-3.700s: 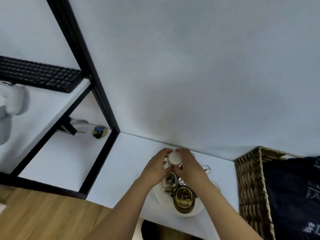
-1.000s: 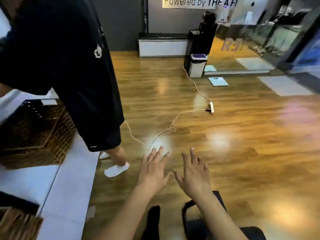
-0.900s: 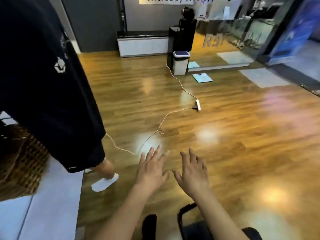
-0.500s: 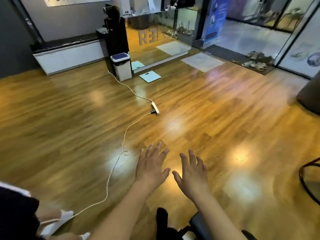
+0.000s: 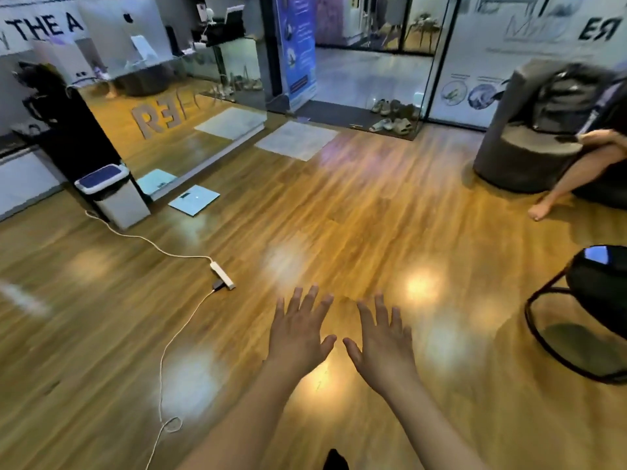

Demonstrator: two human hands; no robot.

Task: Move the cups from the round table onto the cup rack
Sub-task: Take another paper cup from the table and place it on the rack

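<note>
My left hand (image 5: 298, 337) and my right hand (image 5: 383, 347) are held out side by side, palms down, over the wooden floor (image 5: 339, 232). Both have their fingers spread and hold nothing. No cups, no cup rack and no round table are in this view.
A white power strip (image 5: 222, 279) with its cable lies on the floor at left. A small white bin (image 5: 113, 195) and a scale (image 5: 194, 200) stand further left. A black-framed stool (image 5: 590, 313) is at right. A seated person's leg (image 5: 570, 184) and a grey beanbag (image 5: 529, 150) are far right.
The view has swung right, away from the shelf with the cup rack and past the standing person. The stool and seated person came into sight. My hands let go of the cup and stay spread.
</note>
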